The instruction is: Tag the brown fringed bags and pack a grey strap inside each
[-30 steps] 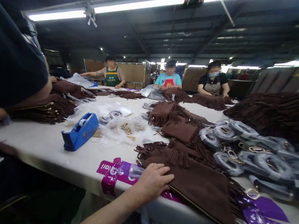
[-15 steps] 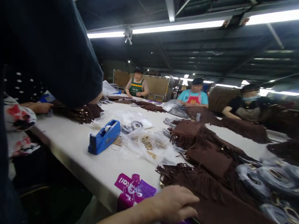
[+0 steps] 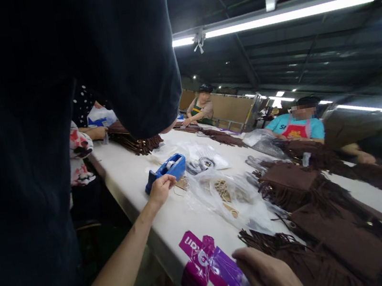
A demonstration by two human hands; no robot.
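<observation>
My left hand (image 3: 162,189) reaches across the white table to a blue tape dispenser (image 3: 170,166). Its fingers are pinched together against the dispenser's near side; what lies between them is too small to make out. Close to the fingertips is a small tan tag (image 3: 183,183). My right hand (image 3: 272,275) is low in the view, with bent, slightly blurred fingers whose tips are hidden. Beside it lies a shiny purple and magenta plastic package (image 3: 204,261) with white lettering. Brown fringed bags (image 3: 342,230) are spread just to the right.
Clear plastic bags (image 3: 238,198) with tan pieces lie mid-table. More brown fringed items (image 3: 136,142) are stacked at the far left. A dark-clothed person (image 3: 108,54) stands close on the left, and co-workers (image 3: 296,121) sit across the table. The table edge (image 3: 124,202) runs along the left.
My left hand has moved from beside the brown bag up and left to the tape dispenser. My right hand has come into view at the bottom. The view has turned left.
</observation>
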